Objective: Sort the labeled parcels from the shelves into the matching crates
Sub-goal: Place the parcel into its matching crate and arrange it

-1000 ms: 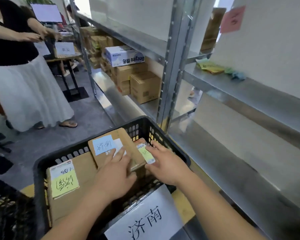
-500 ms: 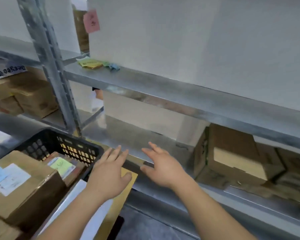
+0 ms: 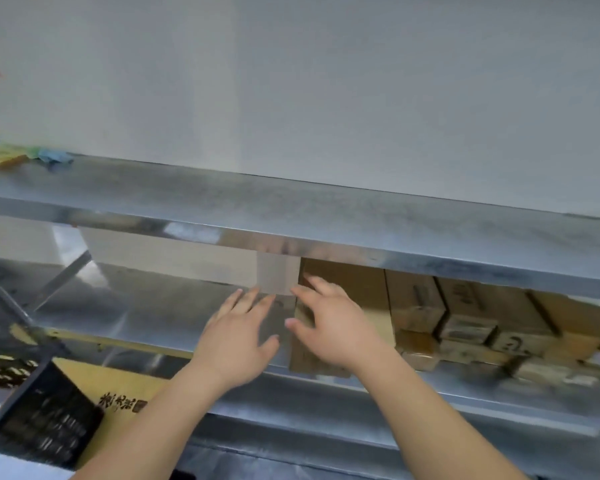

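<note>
**Two bare hands at the lower metal shelf**

Two hands reached under the upper grey metal shelf board (image 3: 326, 209) toward the lower shiny metal shelf (image 3: 136, 317). The left hand (image 3: 238, 336) hovered flat over the bare part of that lower shelf, its fingers straight and a little spread, and it held nothing. The right hand (image 3: 333, 323) was at about 3 o'clock from the left one, just beside it. Its fingers were also extended and spread, with the tips at the left upper edge of the tall brown cardboard parcel (image 3: 357, 299); whether they really touched the cardboard I could not tell, because the picture was blurred there.

This parcel stood upright on the lower shelf, as the leftmost one of a row. More brown cardboard boxes (image 3: 471, 320) stood at 3 o'clock from it, close together and partly stacked, with pale labels too blurred to read.

At 7 o'clock, low in the view, the corner of a black plastic lattice crate (image 3: 45, 427) was visible, and beside it a flat yellow-brown cardboard sheet with dark printed characters (image 3: 118, 393). At 10 o'clock, on the upper shelf board, lay some yellow, green and blue paper notes (image 3: 21, 155).
</note>
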Demonstrator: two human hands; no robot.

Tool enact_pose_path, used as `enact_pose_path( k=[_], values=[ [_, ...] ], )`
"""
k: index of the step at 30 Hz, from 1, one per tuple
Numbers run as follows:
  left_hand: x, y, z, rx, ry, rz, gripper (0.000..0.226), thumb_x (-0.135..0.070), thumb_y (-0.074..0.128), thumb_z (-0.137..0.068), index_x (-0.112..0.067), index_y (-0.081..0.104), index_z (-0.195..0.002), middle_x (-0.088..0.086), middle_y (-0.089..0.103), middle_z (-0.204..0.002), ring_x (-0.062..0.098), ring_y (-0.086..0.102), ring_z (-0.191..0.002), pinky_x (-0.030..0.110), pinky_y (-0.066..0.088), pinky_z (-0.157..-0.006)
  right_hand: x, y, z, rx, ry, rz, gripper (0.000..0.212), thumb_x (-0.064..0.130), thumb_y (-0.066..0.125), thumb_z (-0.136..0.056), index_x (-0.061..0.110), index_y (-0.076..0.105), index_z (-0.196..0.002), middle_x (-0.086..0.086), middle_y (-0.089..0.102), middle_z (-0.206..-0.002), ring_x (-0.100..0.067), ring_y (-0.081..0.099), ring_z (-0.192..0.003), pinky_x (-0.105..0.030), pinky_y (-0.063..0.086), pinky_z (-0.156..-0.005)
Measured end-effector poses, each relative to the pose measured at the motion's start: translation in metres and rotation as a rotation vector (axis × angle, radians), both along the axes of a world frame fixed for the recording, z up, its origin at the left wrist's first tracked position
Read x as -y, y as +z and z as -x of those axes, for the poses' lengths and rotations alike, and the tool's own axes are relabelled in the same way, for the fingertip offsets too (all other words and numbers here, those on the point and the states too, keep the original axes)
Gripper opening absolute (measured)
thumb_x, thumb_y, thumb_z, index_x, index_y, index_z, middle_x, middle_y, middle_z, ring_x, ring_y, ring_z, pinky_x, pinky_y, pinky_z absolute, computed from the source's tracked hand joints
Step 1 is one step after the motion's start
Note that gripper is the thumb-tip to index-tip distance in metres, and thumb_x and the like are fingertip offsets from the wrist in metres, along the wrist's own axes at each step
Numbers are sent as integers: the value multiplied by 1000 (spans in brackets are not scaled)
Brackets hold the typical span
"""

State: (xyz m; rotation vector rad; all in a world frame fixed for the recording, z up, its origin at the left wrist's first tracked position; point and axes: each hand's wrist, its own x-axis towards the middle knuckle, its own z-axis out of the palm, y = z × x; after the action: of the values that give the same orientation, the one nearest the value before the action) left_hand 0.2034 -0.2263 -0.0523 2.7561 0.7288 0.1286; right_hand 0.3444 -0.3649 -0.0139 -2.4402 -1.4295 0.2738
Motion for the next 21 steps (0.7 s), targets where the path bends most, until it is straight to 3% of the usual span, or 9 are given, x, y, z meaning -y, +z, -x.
enact_pose_path(
  k=[9, 14, 17, 21],
  values=[
    [40, 1, -67, -34, -26, 112, 59, -54, 37, -100, -43, 21, -156, 2, 16, -167, 28, 8, -153, 45, 21, -122, 53, -10, -64, -41, -218, 61, 68, 61, 48, -97, 40, 28, -158, -3, 25, -167, -38, 32, -147, -48, 33, -119],
    [45, -10, -85, 16, 46, 337, 65, -62, 46, -95, -38, 32, -153, 11, 32, -159, 27, 31, -147, 39, 33, -116, 66, -26, -72, -245, -359, 40, 83, 59, 61, -92, 33, 23, -161, -15, 19, -166, -38, 36, -145, -40, 34, -117],
    [46, -13, -86, 109, 97, 362, 57, -55, 59, -91, -37, 46, -144, 5, 47, -143, 21, 49, -130, 29, 41, -104, 69, -27, -70, -367, -389, -58, 88, 52, 71, -89, 30, 24, -161, -12, 23, -161, -29, 44, -141, -29, 37, -111],
    [45, -7, -67, 231, 175, 340, 21, -52, 59, -93, -40, 54, -110, -4, 57, -112, 17, 57, -102, 29, 41, -77, 74, -26, -62, -406, -380, -157, 99, 56, 82, -77, 35, 30, -158, -3, 29, -154, -22, 44, -140, -30, 40, -111]
  ],
)
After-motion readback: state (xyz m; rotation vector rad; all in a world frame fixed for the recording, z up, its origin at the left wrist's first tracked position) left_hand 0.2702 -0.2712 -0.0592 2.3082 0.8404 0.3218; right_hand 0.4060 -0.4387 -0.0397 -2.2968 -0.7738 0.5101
